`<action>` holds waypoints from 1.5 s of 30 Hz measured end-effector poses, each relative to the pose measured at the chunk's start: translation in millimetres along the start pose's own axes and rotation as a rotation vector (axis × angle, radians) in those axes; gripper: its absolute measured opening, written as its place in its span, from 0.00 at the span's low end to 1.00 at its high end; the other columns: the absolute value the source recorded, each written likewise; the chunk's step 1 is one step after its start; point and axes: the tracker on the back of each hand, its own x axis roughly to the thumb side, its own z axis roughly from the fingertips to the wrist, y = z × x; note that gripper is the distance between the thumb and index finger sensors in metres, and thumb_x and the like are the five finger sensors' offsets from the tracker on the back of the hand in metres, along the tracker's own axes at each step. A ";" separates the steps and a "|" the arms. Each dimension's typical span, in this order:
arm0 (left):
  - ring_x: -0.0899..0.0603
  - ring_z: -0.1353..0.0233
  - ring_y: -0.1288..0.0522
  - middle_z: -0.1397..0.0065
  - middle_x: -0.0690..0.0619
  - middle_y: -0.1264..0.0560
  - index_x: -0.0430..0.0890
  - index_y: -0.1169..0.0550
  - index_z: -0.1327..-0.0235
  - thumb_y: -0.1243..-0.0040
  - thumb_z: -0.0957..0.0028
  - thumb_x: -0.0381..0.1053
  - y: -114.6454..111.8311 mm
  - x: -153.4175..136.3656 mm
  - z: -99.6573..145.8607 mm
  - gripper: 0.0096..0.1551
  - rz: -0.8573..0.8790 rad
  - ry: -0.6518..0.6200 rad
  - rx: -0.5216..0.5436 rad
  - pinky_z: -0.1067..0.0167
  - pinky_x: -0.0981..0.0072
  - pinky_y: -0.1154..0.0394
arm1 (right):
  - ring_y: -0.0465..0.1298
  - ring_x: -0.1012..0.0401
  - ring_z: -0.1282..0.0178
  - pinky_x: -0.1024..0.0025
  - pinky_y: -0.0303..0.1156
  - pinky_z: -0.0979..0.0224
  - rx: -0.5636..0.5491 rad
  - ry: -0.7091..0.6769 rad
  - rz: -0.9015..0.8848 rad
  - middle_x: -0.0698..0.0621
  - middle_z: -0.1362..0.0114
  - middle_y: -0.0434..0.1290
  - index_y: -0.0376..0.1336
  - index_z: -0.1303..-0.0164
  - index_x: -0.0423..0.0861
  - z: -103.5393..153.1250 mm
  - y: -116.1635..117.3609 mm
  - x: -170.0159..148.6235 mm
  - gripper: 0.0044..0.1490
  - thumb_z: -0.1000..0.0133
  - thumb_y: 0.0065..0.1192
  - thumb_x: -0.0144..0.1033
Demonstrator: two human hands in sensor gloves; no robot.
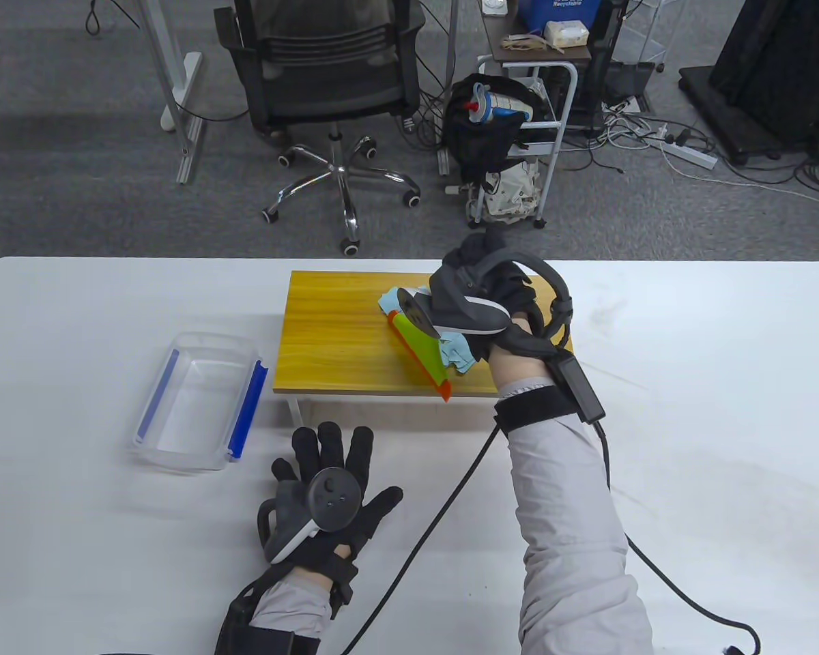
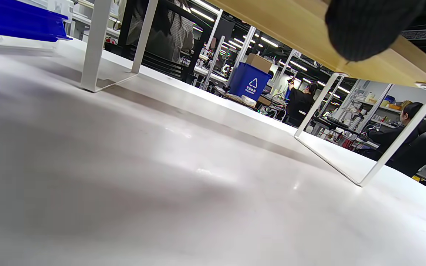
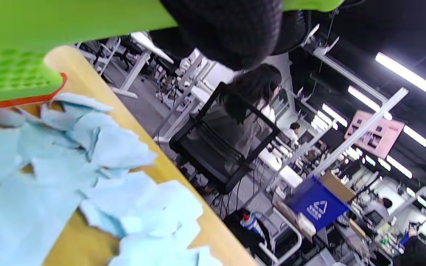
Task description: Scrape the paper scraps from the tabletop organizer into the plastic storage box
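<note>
- Nearest, at about 6 o'clock on the white table [image 1: 689, 409], the left hand [image 1: 327, 491] lies flat with fingers spread wide, holding nothing; it rests just in front of the organizer's near edge.
- At 9 o'clock from that hand sits the plastic storage box [image 1: 198, 402], clear with blue side rails; no scraps show inside it, so the transfer looks not yet done.
- Toward 12 o'clock stands the tabletop organizer [image 1: 334, 341], a wooden shelf on white legs; its left part is bare wood.
- At its 3 o'clock end the right hand [image 1: 491, 307] grips a green scraper [image 1: 420, 351] with an orange edge; the tracker hides the fingers, so the exact hold is probably a full wrap.
- The paper scraps [image 3: 68, 173], light blue, lie bunched against the blade; I judge nearly the whole sweep leftward to the box remains.
</note>
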 end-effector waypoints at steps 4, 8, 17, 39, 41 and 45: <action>0.25 0.19 0.75 0.14 0.40 0.70 0.61 0.63 0.19 0.45 0.41 0.76 -0.4 0.5 -0.4 0.55 0.002 0.000 -0.003 0.35 0.17 0.69 | 0.69 0.42 0.28 0.33 0.59 0.25 -0.057 0.065 -0.120 0.50 0.30 0.68 0.63 0.38 0.56 0.9 4.5 -5.2 0.34 0.53 0.73 0.18; 0.25 0.19 0.75 0.14 0.40 0.70 0.61 0.62 0.19 0.45 0.41 0.76 -0.8 0.5 -0.8 0.55 0.004 -0.002 -0.005 0.35 0.17 0.69 | 0.76 0.42 0.38 0.36 0.70 0.36 0.026 0.165 -0.207 0.46 0.31 0.70 0.57 0.30 0.53 -2.5 12.5 1.3 0.39 0.51 0.74 0.29; 0.25 0.19 0.75 0.14 0.40 0.70 0.60 0.62 0.19 0.45 0.41 0.76 -1.9 1.0 -1.1 0.55 0.007 -0.005 -0.010 0.35 0.17 0.69 | 0.84 0.50 0.56 0.53 0.82 0.54 0.102 0.109 -0.141 0.43 0.35 0.74 0.49 0.26 0.59 -9.3 32.3 30.3 0.47 0.51 0.74 0.39; 0.25 0.19 0.75 0.14 0.40 0.70 0.60 0.62 0.19 0.45 0.41 0.76 -2.7 0.9 -1.4 0.54 0.010 0.002 -0.027 0.35 0.17 0.69 | 0.81 0.46 0.51 0.45 0.77 0.48 0.139 0.277 -0.223 0.42 0.34 0.74 0.55 0.27 0.59 16.5 23.2 -26.8 0.45 0.52 0.76 0.32; 0.25 0.19 0.75 0.14 0.40 0.70 0.60 0.62 0.19 0.45 0.41 0.76 -2.5 0.9 -1.4 0.54 0.011 0.002 -0.025 0.35 0.17 0.69 | 0.82 0.46 0.54 0.46 0.78 0.50 0.165 0.356 -0.232 0.40 0.34 0.74 0.54 0.26 0.58 16.9 21.5 -34.8 0.45 0.51 0.76 0.33; 0.25 0.19 0.75 0.14 0.40 0.70 0.60 0.62 0.19 0.45 0.41 0.76 -2.6 0.6 -1.6 0.54 0.011 0.003 -0.023 0.35 0.17 0.69 | 0.85 0.50 0.68 0.56 0.81 0.65 0.145 0.478 -0.159 0.34 0.39 0.76 0.57 0.27 0.54 19.8 21.6 -42.2 0.43 0.51 0.77 0.38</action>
